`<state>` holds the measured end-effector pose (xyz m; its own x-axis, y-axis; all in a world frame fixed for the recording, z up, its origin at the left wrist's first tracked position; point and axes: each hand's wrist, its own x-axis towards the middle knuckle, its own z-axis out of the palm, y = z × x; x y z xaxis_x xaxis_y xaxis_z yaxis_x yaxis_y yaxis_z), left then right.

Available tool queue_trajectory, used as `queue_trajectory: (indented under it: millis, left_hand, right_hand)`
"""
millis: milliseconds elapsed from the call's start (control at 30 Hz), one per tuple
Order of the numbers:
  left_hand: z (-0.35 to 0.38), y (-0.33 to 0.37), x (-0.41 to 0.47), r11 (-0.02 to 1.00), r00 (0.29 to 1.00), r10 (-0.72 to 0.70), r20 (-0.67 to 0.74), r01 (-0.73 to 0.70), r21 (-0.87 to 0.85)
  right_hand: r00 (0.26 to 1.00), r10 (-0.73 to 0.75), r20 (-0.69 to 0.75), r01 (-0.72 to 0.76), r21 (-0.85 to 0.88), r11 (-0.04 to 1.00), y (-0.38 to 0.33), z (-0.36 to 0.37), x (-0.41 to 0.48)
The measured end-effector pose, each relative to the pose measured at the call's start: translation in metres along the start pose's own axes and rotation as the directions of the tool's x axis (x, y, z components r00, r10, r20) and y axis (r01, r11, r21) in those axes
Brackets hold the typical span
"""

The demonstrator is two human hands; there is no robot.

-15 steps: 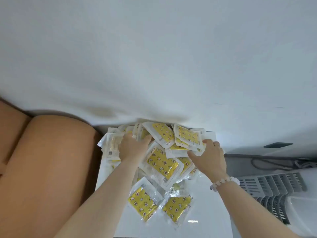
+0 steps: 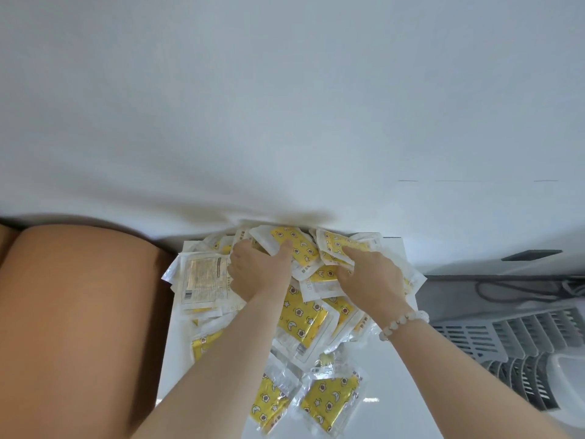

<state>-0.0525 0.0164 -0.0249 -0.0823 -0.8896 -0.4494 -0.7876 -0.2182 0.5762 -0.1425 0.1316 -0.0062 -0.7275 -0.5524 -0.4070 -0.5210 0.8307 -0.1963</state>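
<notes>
Head view: your left hand (image 2: 259, 274) has its grip closed narrow on a yellow packet (image 2: 299, 245) at the far end of the pile of packets (image 2: 300, 321), thumb on top and fingers curled past its left edge. Your right hand (image 2: 370, 277) lies on a neighbouring packet (image 2: 329, 245) with fingers fairly straight; I cannot tell whether that grip pinches it. The pile sits on the white counter (image 2: 389, 375), against the wall (image 2: 285, 122).

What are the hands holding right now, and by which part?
Left hand grips a yellow packet by its left end; right hand touches another packet, grip unclear.
</notes>
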Motion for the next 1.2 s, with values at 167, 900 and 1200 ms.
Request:
queue_trajectory:
  millis: [167,900,1200]
  left_hand:
    - [-0.003,-0.003,-0.009,0.997,0.995,0.072,-0.062,-0.074,-0.032]
    - [-0.064,-0.029,-0.051,0.948,0.810,-0.006,0.587,0.191,-0.254]
    - [-0.066,-0.057,-0.071,0.926,0.761,0.116,0.639,0.150,-0.346]
  right_hand:
    - [0.996,-0.039,-0.079,0.034,-0.066,0.997,-0.010,0.007,0.011]
    - [0.933,0.344,-0.102,-0.040,0.923,0.382,-0.044,0.022,-0.153]
    - [0.827,0.544,0.143,-0.226,0.970,0.089,-0.040,0.016,-0.153]
